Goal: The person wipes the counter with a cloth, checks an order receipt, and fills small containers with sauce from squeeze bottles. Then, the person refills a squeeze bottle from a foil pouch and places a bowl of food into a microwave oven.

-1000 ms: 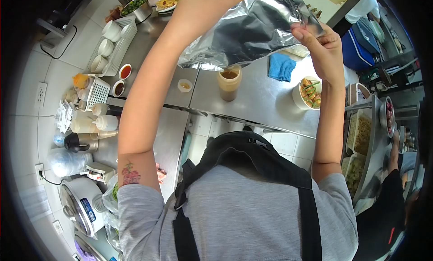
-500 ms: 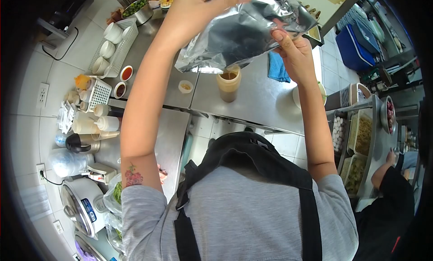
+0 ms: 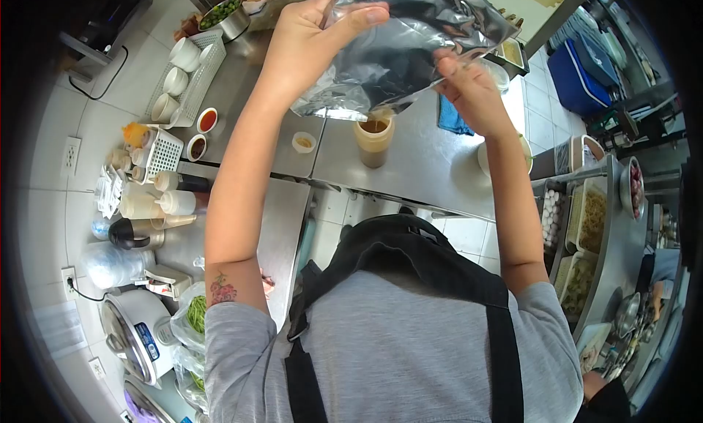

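A large shiny silver bag (image 3: 399,57) is held up over the steel counter, its lower corner at the mouth of an open bottle (image 3: 374,141) with brown sauce in it. My left hand (image 3: 315,42) grips the bag's left side, thumb stretched across its surface. On the right side, my right hand (image 3: 469,86) pinches the bag between thumb and fingers. A blue cloth (image 3: 455,117) lies partly behind my right hand. Left of the bottle stands a small white cup (image 3: 303,143). My right forearm partly hides a white bowl (image 3: 485,159).
At the left are a basket of white bowls (image 3: 198,75), two sauce dishes (image 3: 208,120), squeeze bottles (image 3: 176,203) and a rice cooker (image 3: 132,335). Food trays (image 3: 588,214) and a metal bowl (image 3: 631,187) stand at the right. A co-worker's dark sleeve (image 3: 608,401) shows at lower right.
My left hand has come down a little, and my right hand has moved left with the bag's right side. The co-worker has moved down, mostly out of view.
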A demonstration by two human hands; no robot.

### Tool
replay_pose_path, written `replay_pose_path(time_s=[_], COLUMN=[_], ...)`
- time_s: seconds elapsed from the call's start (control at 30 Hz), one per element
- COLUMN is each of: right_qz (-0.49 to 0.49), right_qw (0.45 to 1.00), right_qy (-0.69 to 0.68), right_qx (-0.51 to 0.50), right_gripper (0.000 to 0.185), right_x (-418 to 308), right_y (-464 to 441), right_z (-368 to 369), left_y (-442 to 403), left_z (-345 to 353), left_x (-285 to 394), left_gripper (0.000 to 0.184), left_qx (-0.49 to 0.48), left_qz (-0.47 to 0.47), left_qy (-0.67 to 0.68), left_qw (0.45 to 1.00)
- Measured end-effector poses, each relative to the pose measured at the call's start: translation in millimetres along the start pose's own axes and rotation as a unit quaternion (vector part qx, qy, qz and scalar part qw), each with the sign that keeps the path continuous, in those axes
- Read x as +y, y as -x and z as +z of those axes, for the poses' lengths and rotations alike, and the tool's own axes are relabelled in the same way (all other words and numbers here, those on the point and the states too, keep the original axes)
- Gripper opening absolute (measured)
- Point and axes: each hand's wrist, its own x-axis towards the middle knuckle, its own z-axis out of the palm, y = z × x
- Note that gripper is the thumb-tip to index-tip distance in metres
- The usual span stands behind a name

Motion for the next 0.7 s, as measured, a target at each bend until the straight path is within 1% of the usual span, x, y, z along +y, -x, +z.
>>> replay_pose_path(time_s=[0.1,0.13,0.23,0.3,0.37,0.43,0.5,0.57,0.63,0.7], right_qz=[-0.032,-0.024,-0.08,-0.048,-0.056,-0.102,-0.087,-0.059,-0.017,-0.04], right_qw=[0.992,0.985,0.97,0.968,0.982,0.994,0.993,0.993,0.992,0.996], right_qy=[0.121,0.171,0.216,0.229,0.167,0.03,-0.001,0.024,0.106,0.083], right_qx=[0.012,-0.006,-0.072,-0.094,-0.071,-0.001,0.079,0.101,0.06,-0.009], right_gripper=[0.03,0.031,0.029,0.026,0.024,0.025,0.023,0.022,0.021,0.02], right_x=[2,1,4,3,5,8,2,0,-1,5], right_y=[5,3,0,0,-1,-6,-10,-10,-7,-6], right_z=[13,9,-3,-10,-7,12,31,33,22,11], left_y=[0,1,2,3,4,4,5,6,7,8], left_z=[0,1,1,1,-1,1,1,2,3,5], left_x=[4,2,2,4,5,5,5,5,2,0], left_gripper=[0.028,0.028,0.027,0.025,0.024,0.022,0.022,0.022,0.024,0.026], left_qx=[0.004,0.008,0.022,0.023,0.014,0.005,0.003,0.003,0.017,0.024], left_qz=[-0.015,-0.012,-0.022,-0.022,-0.011,-0.014,-0.014,-0.013,0.005,0.017], left_qy=[0.011,0.019,0.016,0.01,0.007,0.011,0.015,0.02,0.044,0.061], left_qw=[1.0,1.0,0.999,0.999,1.0,1.0,1.0,1.0,0.999,0.998])
